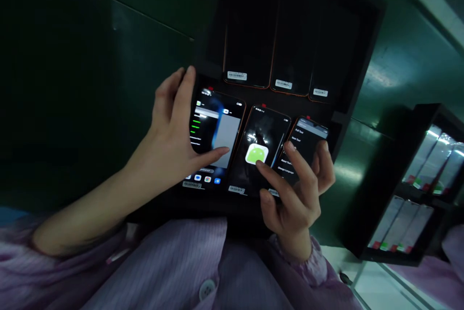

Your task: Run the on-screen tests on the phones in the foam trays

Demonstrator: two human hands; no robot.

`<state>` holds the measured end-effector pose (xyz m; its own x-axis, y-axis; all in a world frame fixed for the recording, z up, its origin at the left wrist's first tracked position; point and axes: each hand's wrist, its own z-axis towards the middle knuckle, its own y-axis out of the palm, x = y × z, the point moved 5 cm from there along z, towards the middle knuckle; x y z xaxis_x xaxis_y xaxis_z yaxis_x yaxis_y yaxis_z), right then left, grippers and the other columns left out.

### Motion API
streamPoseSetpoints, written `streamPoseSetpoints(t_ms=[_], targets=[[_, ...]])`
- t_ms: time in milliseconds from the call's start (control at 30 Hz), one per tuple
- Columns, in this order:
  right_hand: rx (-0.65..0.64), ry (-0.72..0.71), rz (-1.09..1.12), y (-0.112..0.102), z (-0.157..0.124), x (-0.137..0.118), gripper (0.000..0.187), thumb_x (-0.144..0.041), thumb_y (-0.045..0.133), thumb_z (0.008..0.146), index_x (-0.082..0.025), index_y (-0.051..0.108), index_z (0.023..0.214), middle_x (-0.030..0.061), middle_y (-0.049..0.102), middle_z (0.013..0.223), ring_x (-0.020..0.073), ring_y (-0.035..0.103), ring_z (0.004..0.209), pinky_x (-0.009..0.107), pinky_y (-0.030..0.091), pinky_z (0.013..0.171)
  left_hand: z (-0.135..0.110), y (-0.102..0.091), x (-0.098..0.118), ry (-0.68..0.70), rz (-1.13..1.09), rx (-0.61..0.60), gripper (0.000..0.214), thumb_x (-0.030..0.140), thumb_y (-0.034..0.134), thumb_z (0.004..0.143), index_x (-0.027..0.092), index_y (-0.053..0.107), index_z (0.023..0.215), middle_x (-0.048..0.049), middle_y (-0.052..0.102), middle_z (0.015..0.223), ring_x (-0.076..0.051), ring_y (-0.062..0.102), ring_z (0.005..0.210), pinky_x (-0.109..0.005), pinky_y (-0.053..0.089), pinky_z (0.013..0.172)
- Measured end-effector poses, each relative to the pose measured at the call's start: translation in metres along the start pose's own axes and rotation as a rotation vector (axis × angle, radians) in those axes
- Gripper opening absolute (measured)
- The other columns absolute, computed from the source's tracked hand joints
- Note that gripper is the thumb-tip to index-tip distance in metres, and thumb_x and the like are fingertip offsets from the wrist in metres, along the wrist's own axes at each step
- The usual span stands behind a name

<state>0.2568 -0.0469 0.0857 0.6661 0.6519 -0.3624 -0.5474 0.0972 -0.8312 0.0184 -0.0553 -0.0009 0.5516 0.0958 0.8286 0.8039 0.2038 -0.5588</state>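
Note:
Three lit smartphones lie side by side in the near row of a black tray (342,117). My left hand (176,124) is spread along the left phone (226,129), its thumb over the screen, which shows recent-app cards. On the middle phone (253,124) a large green Android icon shows, and the index fingertip of my right hand (297,189) is at that icon. The other right fingers are bent but apart, over the right phone (311,129), whose screen lists a text menu. Neither hand holds anything.
Several dark phones with white labels, such as one phone (250,35), fill the tray's far row. A second black tray (397,189) of pale-screened phones stands at the right on the green table (145,25). A lilac sleeve of another person (424,278) shows at lower right.

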Motion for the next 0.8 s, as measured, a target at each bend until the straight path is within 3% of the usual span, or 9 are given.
streamPoseSetpoints(t_ms=[67, 167, 267, 467, 567, 667, 800], targets=[[-0.002, 0.013, 0.000, -0.001, 0.000, 0.000, 0.035, -0.036, 0.048, 0.109, -0.027, 0.081, 0.119, 0.0065, 0.072, 0.140, 0.0402, 0.044, 0.157, 0.065, 0.042, 0.126, 0.000, -0.002, 0.001, 0.029, -0.053, -0.022, 0.153, 0.085, 0.094, 0.047, 0.043, 0.015, 0.171, -0.0074, 0.023, 0.173, -0.050, 0.018, 0.168, -0.076, 0.018, 0.136], [-0.001, 0.022, 0.003, -0.003, 0.001, 0.000, 0.036, -0.036, 0.047, 0.110, -0.025, 0.081, 0.116, 0.0080, 0.073, 0.137, 0.0385, 0.047, 0.156, 0.060, 0.046, 0.123, 0.002, -0.009, -0.004, 0.050, -0.126, -0.063, 0.139, 0.083, 0.089, 0.062, 0.049, 0.008, 0.170, -0.0031, 0.025, 0.176, -0.043, 0.025, 0.168, -0.074, 0.022, 0.135], [0.021, 0.017, 0.021, -0.006, 0.002, -0.001, 0.037, -0.035, 0.047, 0.111, -0.023, 0.082, 0.112, 0.0079, 0.074, 0.134, 0.0358, 0.052, 0.151, 0.054, 0.051, 0.120, 0.004, -0.015, -0.009, 0.021, -0.128, -0.070, 0.120, 0.080, 0.081, 0.075, 0.046, 0.016, 0.170, -0.0050, 0.029, 0.177, -0.039, 0.027, 0.168, -0.069, 0.025, 0.136], [0.042, 0.060, 0.017, -0.007, 0.001, 0.005, 0.031, -0.025, 0.052, 0.106, -0.025, 0.083, 0.112, 0.0059, 0.074, 0.136, 0.0365, 0.056, 0.147, 0.059, 0.050, 0.120, 0.006, -0.014, -0.011, 0.033, -0.091, -0.054, 0.121, 0.079, 0.082, 0.074, 0.038, 0.021, 0.170, -0.0107, 0.025, 0.177, -0.045, 0.025, 0.167, -0.076, 0.028, 0.132], [0.038, 0.136, -0.058, -0.003, -0.001, 0.011, 0.029, -0.016, 0.059, 0.100, -0.026, 0.082, 0.115, 0.0049, 0.070, 0.146, 0.0377, 0.051, 0.152, 0.061, 0.046, 0.123, 0.008, -0.017, -0.011, -0.001, -0.225, -0.110, 0.115, 0.071, 0.085, 0.077, 0.045, 0.020, 0.169, -0.0061, 0.030, 0.177, -0.040, 0.028, 0.168, -0.071, 0.029, 0.134], [0.068, 0.163, -0.139, 0.000, -0.002, 0.012, 0.028, -0.019, 0.060, 0.101, -0.026, 0.081, 0.119, 0.0054, 0.059, 0.161, 0.0420, 0.037, 0.162, 0.068, 0.041, 0.125, 0.007, -0.021, -0.007, -0.094, -0.372, -0.182, 0.105, 0.054, 0.088, 0.083, 0.051, 0.024, 0.166, -0.0009, 0.035, 0.176, -0.035, 0.035, 0.165, -0.066, 0.036, 0.134], [0.069, 0.158, -0.194, 0.004, -0.001, 0.010, 0.029, -0.028, 0.060, 0.103, -0.026, 0.079, 0.125, 0.0065, 0.044, 0.173, 0.0494, 0.023, 0.167, 0.082, 0.026, 0.127, 0.004, -0.025, 0.006, -0.246, -0.374, -0.146, 0.086, 0.039, 0.083, 0.089, 0.046, 0.039, 0.163, 0.0002, 0.040, 0.173, -0.034, 0.044, 0.160, -0.064, 0.038, 0.135]])
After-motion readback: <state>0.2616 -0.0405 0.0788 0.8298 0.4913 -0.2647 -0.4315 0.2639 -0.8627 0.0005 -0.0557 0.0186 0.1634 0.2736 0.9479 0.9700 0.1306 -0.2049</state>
